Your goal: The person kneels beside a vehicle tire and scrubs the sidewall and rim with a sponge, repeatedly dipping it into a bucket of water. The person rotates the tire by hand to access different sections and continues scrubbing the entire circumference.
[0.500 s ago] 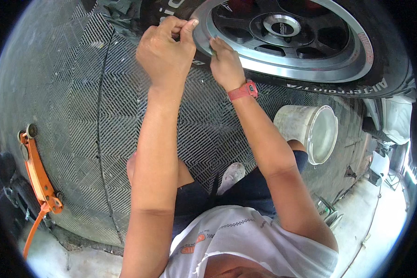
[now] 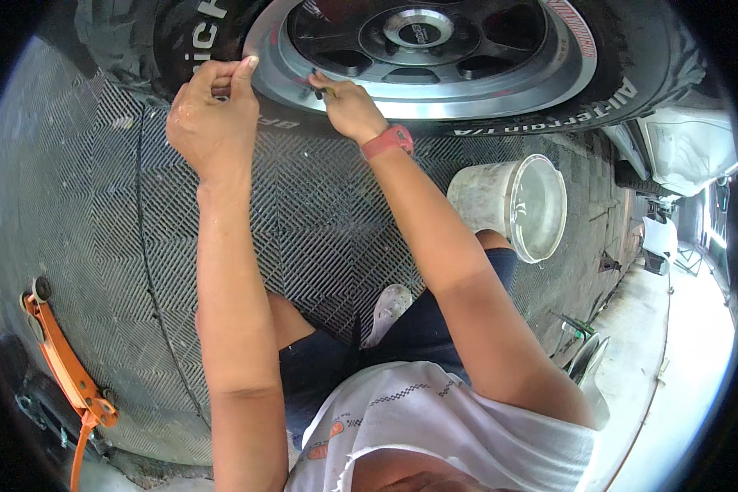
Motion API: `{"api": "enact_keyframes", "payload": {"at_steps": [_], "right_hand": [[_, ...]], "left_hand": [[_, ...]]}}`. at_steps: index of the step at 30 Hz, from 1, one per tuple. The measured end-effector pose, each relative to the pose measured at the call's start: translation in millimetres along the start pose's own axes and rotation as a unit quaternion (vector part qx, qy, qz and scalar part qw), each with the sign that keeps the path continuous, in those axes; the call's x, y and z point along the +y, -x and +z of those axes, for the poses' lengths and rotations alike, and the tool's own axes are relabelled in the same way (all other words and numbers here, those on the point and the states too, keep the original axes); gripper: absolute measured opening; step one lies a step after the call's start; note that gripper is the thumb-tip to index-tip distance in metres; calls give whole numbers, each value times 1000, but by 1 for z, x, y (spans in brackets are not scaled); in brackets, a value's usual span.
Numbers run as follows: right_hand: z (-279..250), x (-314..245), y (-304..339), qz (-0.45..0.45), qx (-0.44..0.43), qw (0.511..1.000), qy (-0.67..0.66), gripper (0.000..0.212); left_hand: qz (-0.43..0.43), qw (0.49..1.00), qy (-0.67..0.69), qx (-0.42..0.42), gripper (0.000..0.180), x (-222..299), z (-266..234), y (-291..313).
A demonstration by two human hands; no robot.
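Note:
A large wheel fills the top, with a shiny silver rim [image 2: 500,102] around dark spokes. Its black tire [image 2: 549,121] carries pale raised lettering. My left hand [image 2: 213,123] is closed in a pinch, thumb against forefinger, by the rim's left edge; anything between those fingertips is too small to make out. To its right, my right hand [image 2: 351,108], with a red watch [image 2: 388,143] on the wrist, is closed beside the rim's lower left. A small dark thing [image 2: 319,92] shows at its fingers, its kind unclear.
A whitish bucket [image 2: 484,197] lies at an angle right of my knee, its pale round end facing right. An orange floor jack [image 2: 61,353] is at the far left on the ribbed dark mat [image 2: 328,221]. Chairs [image 2: 660,238] stand far right.
The whole view has swung, so wheel, bucket and jack sit further left. My right hand is slightly lower against the rim, and the dark thing at its fingers shows more plainly. The left pinch stays.

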State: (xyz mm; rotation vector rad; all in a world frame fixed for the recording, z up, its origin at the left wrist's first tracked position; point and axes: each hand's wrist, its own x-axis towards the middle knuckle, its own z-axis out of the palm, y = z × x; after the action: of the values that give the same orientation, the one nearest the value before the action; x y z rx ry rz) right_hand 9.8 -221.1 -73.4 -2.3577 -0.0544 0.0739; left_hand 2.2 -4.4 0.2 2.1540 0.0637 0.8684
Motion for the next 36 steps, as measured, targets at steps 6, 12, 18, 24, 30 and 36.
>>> {"api": "enact_keyframes", "payload": {"at_steps": [6,12,18,24,30,36], "right_hand": [[-15,71,22,-44,13,963,266,46],[20,57,58,-24,198,966,165,59],[89,40,52,10,233,958,170,71],[63,44,56,-128,111,964,205,77],[57,49,62,-119,42,951,283,80],[48,58,56,-150,14,954,261,79]], "left_hand": [[6,999,35,7,21,-3,1,1],[11,999,31,17,19,-8,4,2],[27,999,33,24,19,-4,7,2],[14,999,40,13,19,-3,6,1],[13,1000,15,7,20,-1,5,2],[-1,1000,20,2,21,2,3,3]]}}
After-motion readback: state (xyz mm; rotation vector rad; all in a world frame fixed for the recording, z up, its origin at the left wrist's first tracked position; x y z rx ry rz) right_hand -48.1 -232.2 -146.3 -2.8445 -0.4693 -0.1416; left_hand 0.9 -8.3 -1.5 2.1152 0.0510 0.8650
